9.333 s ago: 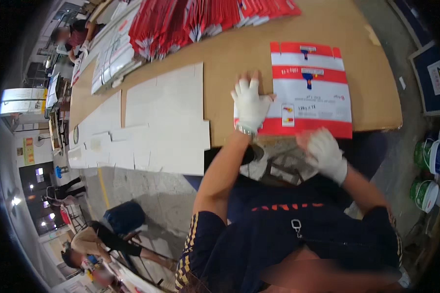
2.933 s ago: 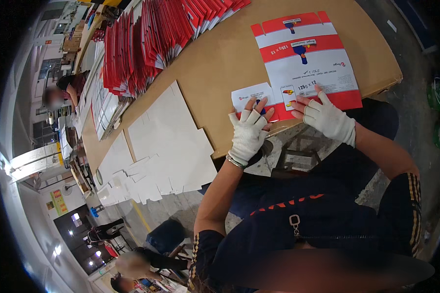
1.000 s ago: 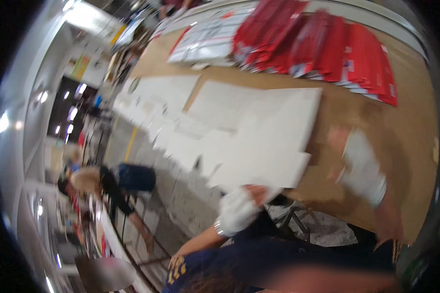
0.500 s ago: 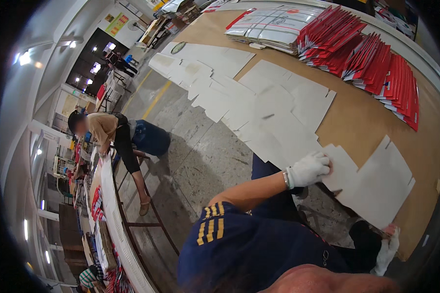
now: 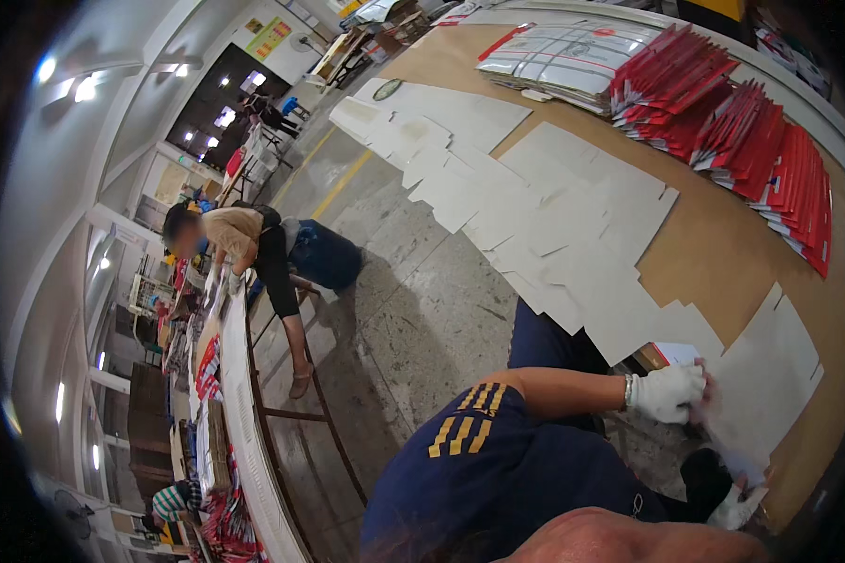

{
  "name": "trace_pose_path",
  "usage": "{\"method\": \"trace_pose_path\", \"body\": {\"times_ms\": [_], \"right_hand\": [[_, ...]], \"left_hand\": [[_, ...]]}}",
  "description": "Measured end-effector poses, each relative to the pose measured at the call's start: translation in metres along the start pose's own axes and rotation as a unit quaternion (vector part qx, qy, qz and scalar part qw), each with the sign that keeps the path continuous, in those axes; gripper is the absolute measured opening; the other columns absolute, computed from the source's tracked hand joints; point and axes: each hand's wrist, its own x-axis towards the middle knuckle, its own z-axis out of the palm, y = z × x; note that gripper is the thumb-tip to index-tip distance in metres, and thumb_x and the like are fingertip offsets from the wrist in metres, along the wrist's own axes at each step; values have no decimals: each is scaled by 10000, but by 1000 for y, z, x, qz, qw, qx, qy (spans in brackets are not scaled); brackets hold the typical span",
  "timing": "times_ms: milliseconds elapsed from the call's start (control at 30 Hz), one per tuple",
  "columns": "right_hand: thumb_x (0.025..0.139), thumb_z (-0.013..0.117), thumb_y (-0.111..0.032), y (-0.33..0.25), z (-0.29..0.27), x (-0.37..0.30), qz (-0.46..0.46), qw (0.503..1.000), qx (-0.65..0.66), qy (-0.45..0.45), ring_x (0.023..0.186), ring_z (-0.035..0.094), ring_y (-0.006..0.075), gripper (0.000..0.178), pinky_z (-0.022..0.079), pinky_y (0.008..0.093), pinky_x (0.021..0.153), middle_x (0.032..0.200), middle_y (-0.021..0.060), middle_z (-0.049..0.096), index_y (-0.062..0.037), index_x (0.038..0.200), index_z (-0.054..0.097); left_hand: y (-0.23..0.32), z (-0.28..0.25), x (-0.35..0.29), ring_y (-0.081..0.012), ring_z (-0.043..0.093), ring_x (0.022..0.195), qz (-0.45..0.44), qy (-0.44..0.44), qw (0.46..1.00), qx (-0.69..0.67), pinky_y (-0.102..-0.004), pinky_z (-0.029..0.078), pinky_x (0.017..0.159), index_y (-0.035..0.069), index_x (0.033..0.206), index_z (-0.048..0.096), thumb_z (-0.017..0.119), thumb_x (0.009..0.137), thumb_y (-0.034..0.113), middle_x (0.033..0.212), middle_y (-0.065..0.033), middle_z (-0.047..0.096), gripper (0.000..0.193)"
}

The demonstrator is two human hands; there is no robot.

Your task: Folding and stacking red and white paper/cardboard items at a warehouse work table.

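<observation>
My left hand (image 5: 668, 392), in a white glove with bare fingertips, is closed at the near-left edge of a white cardboard sheet (image 5: 765, 380). Lower right, my right hand (image 5: 737, 507), also gloved, pinches the sheet's near corner; motion blurs that part. Just beyond my left hand, a small white piece with a red edge (image 5: 676, 355) shows at the table's edge. More white cardboard sheets (image 5: 573, 220) lie overlapped in a staggered row, running away to the far left.
Brown board covers the table (image 5: 714, 235). At the far right stand red-and-white folded card pieces (image 5: 760, 141) beside a strapped white stack (image 5: 573, 56). A roll of tape (image 5: 387, 89) lies at the far end. Leftward, a person (image 5: 244, 235) bends over another table near a blue bin (image 5: 324, 253).
My left hand has moved right and nearer along the sheet's edge, and the red-edged piece has come into sight. My right hand stays at the near corner. The whole view has shifted.
</observation>
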Motion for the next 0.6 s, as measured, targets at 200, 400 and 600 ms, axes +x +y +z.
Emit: {"method": "trace_pose_path", "body": {"times_ms": [200,400,600], "right_hand": [[908,620,-187,-57,25,1,186,953,131,199,1074,502,245,554,373,379,992,1121,158,550,50,1348,382],[945,566,-182,-112,75,-48,320,810,483,-89,916,532,80,206,425,244,794,1018,2,612,-55,1097,617],[913,603,-132,-108,87,-24,266,878,397,32,846,564,122,180,437,253,771,954,47,644,-11,1044,624]], "left_hand": [[-8,19,12,-377,408,1227,-130,9,977,172,-616,227,1057,75,1000,614,603,748,218,1174,-161,522,290],[28,10,46,-366,124,1432,-41,-189,953,235,-720,78,1045,48,1461,263,606,785,420,1537,-162,197,844],[22,48,43,-368,139,1430,84,-137,934,320,-671,91,1078,-6,1437,278,689,723,402,1531,-174,205,919]]}}
